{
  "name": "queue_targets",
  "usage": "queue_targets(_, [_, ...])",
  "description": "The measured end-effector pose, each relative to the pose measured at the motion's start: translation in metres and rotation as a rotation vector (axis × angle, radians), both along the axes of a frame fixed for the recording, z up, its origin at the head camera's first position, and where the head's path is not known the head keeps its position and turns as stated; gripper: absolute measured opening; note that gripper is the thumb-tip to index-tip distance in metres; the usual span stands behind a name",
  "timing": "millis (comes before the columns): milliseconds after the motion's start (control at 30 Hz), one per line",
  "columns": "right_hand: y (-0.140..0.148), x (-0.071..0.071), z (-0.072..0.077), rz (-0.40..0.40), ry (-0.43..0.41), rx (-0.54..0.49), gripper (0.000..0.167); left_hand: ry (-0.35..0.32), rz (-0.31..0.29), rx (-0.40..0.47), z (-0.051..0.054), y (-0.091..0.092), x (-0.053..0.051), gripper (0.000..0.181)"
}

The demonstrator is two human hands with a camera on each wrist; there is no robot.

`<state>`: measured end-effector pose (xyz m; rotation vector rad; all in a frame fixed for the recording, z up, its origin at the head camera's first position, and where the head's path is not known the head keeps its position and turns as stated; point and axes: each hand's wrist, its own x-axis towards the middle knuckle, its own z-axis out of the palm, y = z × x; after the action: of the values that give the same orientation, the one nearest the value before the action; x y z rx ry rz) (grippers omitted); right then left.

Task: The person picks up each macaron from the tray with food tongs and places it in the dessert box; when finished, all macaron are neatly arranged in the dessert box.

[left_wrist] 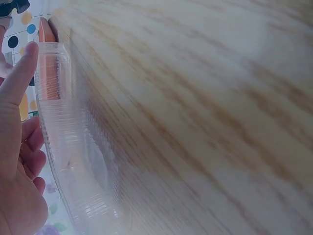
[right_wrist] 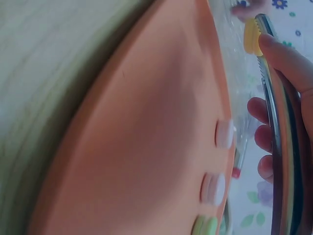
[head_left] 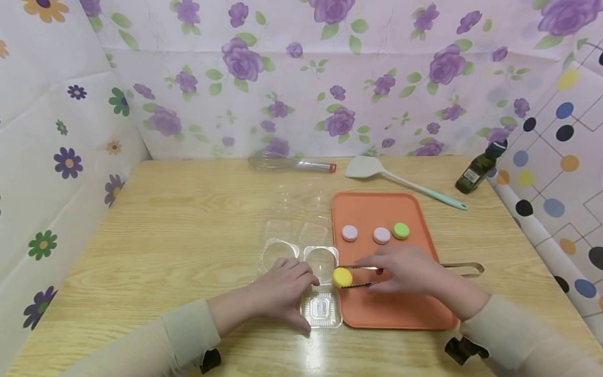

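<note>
My right hand [head_left: 405,269] grips metal tongs [head_left: 459,266], thumb on one arm and fingers on the other. Between the toothed tips is a yellow macaron [head_left: 342,277], held over the left edge of an orange tray [head_left: 400,314]; the right wrist view shows the macaron [right_wrist: 252,37] raised above the tray. My left hand [head_left: 285,288] is at a clear plastic container [head_left: 321,309] left of the tray, thumb extended by its near corner, fingers loosely bent over its compartments. On the tray lie two pale pink macarons [head_left: 349,233] and a green macaron [head_left: 401,231].
Behind the tray, a whisk [head_left: 292,163] and a white spatula [head_left: 365,167] with a mint handle lie on the wooden table [head_left: 188,209]. A dark green bottle [head_left: 478,170] stands at the back right. Patterned cloths [head_left: 306,104] wall the table's back and sides.
</note>
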<state>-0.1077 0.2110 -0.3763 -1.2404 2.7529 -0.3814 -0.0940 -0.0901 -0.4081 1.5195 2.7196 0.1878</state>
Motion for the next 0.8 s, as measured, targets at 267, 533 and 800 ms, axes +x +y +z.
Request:
queue_targets(267, [-0.011, 0.007, -0.005, 0.077, 0.016, -0.023, 0.046, 0.011, 0.004, 0.014, -0.001, 0.000, 0.002, 0.084])
queue_targets(533, [-0.022, 0.014, -0.007, 0.094, 0.001, 0.007, 0.047, 0.013, 0.012, 0.017, 0.000, 0.000, 0.003, 0.083])
queue_targets(800, [-0.030, 0.018, -0.008, 0.088, 0.006, 0.056, 0.046, 0.003, 0.018, 0.003, 0.002, 0.000, 0.003, 0.084])
